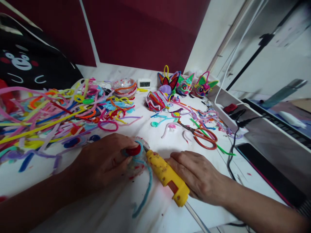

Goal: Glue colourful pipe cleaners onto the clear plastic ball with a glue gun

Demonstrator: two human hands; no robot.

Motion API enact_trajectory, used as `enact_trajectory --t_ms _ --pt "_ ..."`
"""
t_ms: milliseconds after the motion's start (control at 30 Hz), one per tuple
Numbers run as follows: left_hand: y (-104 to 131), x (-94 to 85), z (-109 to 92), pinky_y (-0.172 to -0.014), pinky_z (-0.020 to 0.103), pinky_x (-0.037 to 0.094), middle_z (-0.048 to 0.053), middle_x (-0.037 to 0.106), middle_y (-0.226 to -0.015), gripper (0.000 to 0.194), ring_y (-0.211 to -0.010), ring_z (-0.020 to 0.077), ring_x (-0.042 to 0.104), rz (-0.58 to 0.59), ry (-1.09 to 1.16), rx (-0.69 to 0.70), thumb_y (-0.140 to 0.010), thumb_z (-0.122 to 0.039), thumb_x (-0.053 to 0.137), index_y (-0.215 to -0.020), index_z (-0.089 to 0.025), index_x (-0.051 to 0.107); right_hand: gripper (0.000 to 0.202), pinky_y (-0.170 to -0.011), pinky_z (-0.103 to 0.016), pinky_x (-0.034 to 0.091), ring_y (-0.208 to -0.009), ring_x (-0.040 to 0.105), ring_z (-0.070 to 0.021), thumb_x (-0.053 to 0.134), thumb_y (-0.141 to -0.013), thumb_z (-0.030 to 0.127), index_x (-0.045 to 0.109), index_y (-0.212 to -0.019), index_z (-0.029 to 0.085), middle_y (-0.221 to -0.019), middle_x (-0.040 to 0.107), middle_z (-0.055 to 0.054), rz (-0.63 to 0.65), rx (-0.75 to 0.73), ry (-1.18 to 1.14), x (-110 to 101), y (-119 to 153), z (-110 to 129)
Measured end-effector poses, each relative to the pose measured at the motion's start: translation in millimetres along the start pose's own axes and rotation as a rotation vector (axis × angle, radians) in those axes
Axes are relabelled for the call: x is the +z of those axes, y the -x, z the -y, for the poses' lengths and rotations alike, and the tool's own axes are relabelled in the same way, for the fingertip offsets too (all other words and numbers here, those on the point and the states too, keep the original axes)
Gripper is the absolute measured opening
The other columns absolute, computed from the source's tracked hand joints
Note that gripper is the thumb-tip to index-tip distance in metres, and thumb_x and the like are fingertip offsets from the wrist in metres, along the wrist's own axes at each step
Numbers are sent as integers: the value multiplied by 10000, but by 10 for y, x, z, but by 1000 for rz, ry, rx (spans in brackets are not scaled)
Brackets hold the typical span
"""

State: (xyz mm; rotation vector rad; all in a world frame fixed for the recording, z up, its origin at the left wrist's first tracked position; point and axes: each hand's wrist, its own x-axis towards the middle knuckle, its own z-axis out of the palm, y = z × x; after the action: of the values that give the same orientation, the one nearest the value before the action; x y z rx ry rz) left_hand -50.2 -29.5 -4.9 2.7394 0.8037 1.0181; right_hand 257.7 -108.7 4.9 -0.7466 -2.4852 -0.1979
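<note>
My left hand (104, 161) is closed on a clear, red-flecked ball (139, 170), which it partly hides. Against the thumb and fingers sits a round red piece (133, 150). A light-blue pipe cleaner (148, 184) curls around that piece, and its loose end hangs down toward the tabletop. My right hand (194, 174) is wrapped around a stained yellow hot glue gun (165, 171), fingers partly hidden behind it. The nozzle points left and touches or nearly touches the blue pipe cleaner; I cannot tell which. A glue stick (195, 216) or pale cord trails from the gun's rear.
Tangled pipe cleaners (60, 113) cover the left side. Orange-handled scissors (205, 137) lie beyond my right hand, a phone (269, 174) to its right. Behind stand a wrapped ball (157, 100), a clear bowl-like piece (124, 87), a digital clock (144, 83) and decorated figures (185, 85).
</note>
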Motion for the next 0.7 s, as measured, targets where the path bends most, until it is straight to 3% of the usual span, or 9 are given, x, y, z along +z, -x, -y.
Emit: enact_trajectory --t_ms 233,700 --pt "-15 15 -1 -933 258 621 24 775 -1090 240 -1020 171 755 -13 42 11 -1011 -199 556 -1226 -281 621 276 -642 -376 580 -752 659 -229 423 -1097 141 624 -1235 11 -996 721 -172 97 -59 41 -114 -17 -49" --pt "-32 11 -13 -912 263 628 29 764 -1104 243 -1015 172 752 -17 42 33 -1001 -183 563 -1221 -268 619 224 -627 -360 571 -742 672 -221 455 -1076 132 613 -1202 35 -956 720 -152 50 -82 36 -34 -117 -162"
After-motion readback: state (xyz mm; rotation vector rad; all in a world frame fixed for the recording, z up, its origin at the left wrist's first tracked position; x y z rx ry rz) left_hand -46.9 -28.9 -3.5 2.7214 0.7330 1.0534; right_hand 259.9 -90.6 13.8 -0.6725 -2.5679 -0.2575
